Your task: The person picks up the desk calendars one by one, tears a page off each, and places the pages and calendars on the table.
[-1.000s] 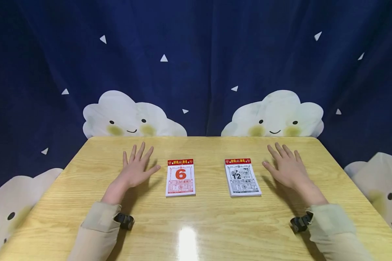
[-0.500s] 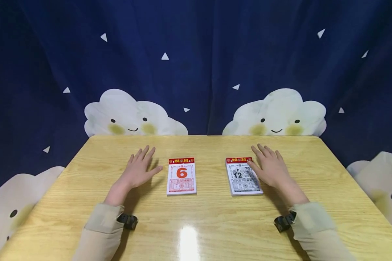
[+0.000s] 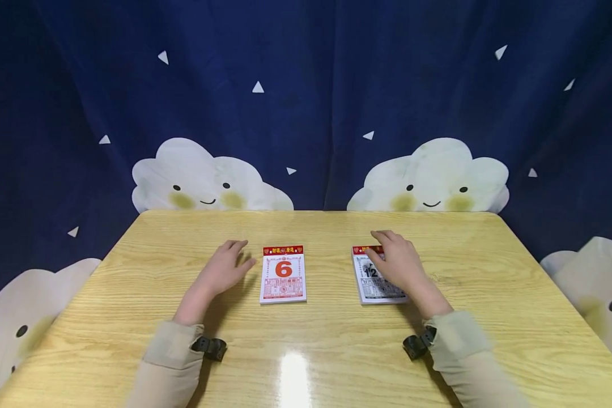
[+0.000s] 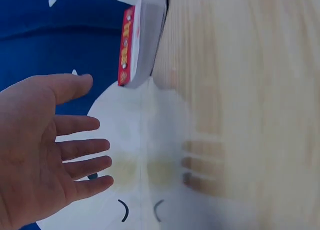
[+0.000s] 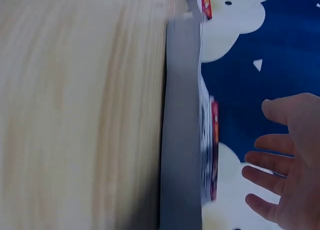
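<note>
Two tear-off calendar pads lie on the wooden table. The left calendar (image 3: pixel 283 277) has a red header and a big red 6; the right calendar (image 3: pixel 369 283) is printed in black with a 12. My left hand (image 3: pixel 224 269) hovers just left of the red calendar, fingers spread and holding nothing. Over the upper right part of the black calendar hangs my right hand (image 3: pixel 400 263), covering some of its page. In the right wrist view, the fingers (image 5: pixel 270 162) stand apart from the thick side of the black calendar (image 5: pixel 182 125), with nothing in them.
The wooden table (image 3: pixel 326 351) reaches back to a dark blue curtain (image 3: pixel 306 85) with white clouds and small triangles. A bright light reflection (image 3: pixel 294 379) shows near the front. A black wrist camera (image 3: pixel 211 347) sits at the left cuff.
My right hand has moved left, from beside the black calendar to over it. My left hand has shifted slightly right toward the red calendar, its fingers bending more. Both calendars stay in place.
</note>
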{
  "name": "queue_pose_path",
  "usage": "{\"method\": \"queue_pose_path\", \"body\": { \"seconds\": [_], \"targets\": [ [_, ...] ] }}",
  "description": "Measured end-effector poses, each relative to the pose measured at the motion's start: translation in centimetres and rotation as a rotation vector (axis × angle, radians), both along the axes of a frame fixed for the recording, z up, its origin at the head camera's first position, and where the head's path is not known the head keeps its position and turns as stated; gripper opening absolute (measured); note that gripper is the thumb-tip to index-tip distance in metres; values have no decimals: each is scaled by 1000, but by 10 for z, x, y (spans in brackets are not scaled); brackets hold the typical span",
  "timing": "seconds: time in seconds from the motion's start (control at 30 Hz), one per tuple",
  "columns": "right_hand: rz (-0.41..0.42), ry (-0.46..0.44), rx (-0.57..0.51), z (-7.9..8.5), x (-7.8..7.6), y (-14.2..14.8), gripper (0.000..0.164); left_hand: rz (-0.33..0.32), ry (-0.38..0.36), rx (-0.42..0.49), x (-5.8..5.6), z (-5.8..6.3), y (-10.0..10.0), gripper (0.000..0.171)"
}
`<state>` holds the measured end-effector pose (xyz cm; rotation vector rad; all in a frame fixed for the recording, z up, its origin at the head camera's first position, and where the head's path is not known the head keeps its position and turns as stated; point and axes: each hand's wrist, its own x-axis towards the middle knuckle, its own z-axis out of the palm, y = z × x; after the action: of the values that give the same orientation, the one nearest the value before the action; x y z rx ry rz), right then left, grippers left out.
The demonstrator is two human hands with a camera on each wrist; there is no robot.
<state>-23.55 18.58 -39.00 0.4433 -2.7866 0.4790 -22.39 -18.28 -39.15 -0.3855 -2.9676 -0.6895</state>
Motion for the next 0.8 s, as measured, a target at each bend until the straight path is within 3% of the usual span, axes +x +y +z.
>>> {"method": "queue_pose_path", "body": {
  "seconds": [0.5, 0.8],
  "targets": [
    [33, -176, -190, 0, 1, -48, 45, 159, -78, 154, 4, 0, 12, 46],
    [51, -239, -264, -5, 4, -73, 41, 239, -80, 223, 5, -1, 19, 41]
  ]
}}
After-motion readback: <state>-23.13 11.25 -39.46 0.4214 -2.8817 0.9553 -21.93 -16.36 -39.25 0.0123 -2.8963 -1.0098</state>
